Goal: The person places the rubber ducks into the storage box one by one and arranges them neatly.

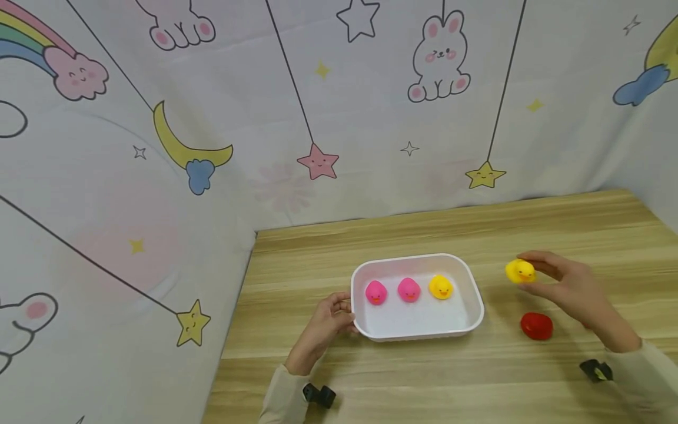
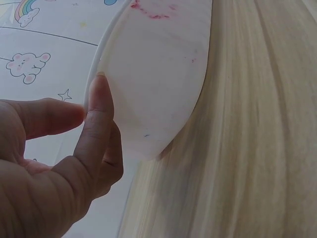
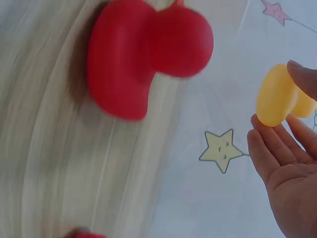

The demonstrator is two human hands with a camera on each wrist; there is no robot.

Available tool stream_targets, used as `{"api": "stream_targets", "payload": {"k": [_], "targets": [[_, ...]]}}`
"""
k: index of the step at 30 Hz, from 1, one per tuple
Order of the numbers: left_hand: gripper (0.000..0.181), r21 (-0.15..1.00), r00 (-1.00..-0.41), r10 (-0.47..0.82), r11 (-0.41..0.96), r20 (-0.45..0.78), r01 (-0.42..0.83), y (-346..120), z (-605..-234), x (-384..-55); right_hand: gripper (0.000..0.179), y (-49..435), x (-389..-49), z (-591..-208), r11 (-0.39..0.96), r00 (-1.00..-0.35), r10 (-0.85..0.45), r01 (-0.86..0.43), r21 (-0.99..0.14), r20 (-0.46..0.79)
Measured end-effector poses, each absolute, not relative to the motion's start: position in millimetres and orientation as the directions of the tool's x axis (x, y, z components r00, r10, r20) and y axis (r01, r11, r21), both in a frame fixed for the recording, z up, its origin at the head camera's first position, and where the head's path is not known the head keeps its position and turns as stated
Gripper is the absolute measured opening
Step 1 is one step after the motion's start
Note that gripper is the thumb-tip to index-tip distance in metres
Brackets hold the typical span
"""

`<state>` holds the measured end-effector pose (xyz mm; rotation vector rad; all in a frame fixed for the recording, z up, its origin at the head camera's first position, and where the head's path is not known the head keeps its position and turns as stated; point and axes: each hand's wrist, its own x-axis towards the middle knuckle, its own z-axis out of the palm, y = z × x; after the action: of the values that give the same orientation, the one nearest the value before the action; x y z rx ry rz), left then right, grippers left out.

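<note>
A white tray (image 1: pixel 418 337) stands on the wooden table, holding two pink rubber ducks (image 1: pixel 376 292) and one yellow rubber duck (image 1: pixel 441 287) in a row. My left hand (image 1: pixel 329 321) holds the tray's left end, with fingertips against its rim and outer wall (image 2: pixel 153 74). To the right of the tray, my right hand (image 1: pixel 574 288) pinches another yellow rubber duck (image 1: pixel 520 271) between thumb and fingers, raised above the table. Below that hand sits a red rubber duck (image 1: pixel 537 326), seen close up in the right wrist view (image 3: pixel 124 59).
A second red thing (image 1: pixel 585 325) shows only a sliver behind my right wrist. The wooden table (image 1: pixel 318 241) meets a white patterned cloth (image 1: pixel 381 188) at its back and left sides. Small black devices (image 1: pixel 319 395) sit by both cuffs.
</note>
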<state>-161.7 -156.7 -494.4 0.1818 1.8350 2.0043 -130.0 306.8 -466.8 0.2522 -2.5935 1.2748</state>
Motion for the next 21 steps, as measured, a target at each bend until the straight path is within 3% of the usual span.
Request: {"api": "stream_targets", "payload": {"k": [21], "targets": [[0.051, 0.98, -0.91, 0.375, -0.016, -0.179, -0.199, -159.2, -494.3, -161.6, 0.052, 252.1, -141.6, -461.9, 0.576, -0.947, -0.16, -0.319, -0.753, 0.279]]}}
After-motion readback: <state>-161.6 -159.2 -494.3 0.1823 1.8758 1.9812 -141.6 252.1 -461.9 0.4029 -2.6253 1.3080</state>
